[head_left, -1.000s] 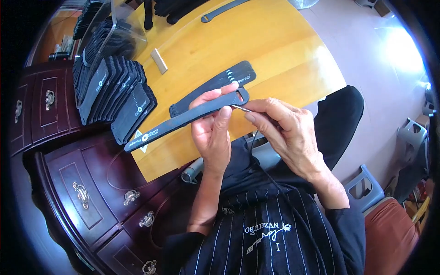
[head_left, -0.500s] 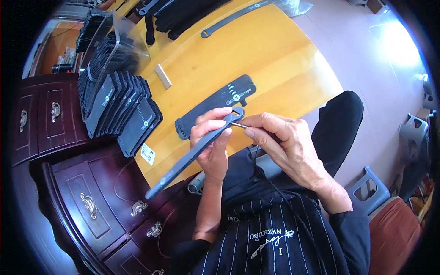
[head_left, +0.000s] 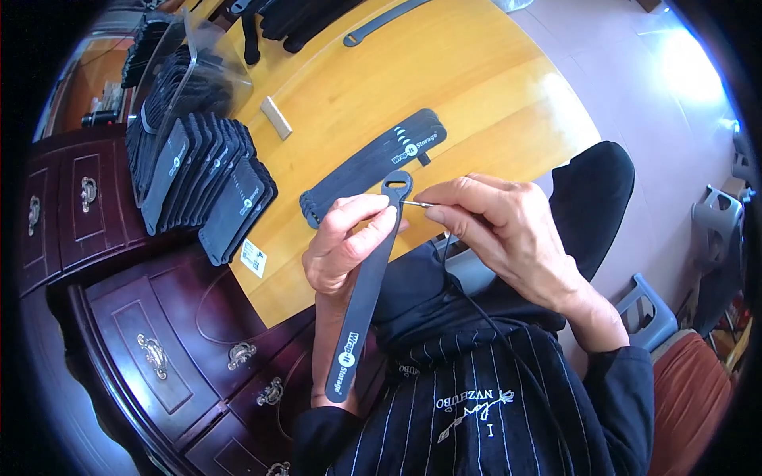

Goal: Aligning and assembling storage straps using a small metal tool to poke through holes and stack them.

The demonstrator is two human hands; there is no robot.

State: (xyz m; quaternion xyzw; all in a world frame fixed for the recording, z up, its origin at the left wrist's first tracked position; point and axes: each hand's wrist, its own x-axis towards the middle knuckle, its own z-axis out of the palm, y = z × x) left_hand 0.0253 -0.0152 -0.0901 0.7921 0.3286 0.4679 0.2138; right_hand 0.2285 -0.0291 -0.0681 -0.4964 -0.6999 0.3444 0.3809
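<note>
My left hand [head_left: 337, 246] pinches a long dark grey storage strap [head_left: 361, 309] just below its ringed end. Its printed tail hangs down toward my lap. From the right, my right hand [head_left: 516, 238] grips a thin pointed metal tool [head_left: 418, 205] between thumb and fingertips. The tool's tip meets the strap's edge just under the ring; whether it goes into the material I cannot tell. A neat pile of similar straps [head_left: 373, 163] lies on the table just beyond my hands.
Upright bundles of dark straps [head_left: 226, 190] crowd the left side of the yellow wooden table [head_left: 492, 87], beside a clear plastic bin [head_left: 186, 79]. A small wooden block [head_left: 276, 117] and a single strap [head_left: 385, 22] lie farther back. Dark drawers [head_left: 143, 333] stand left; a grey stool [head_left: 647, 313] is at right.
My left hand has turned the strap so its printed face shows and its tail swings toward me. The tool stays by the ringed end in my right hand.
</note>
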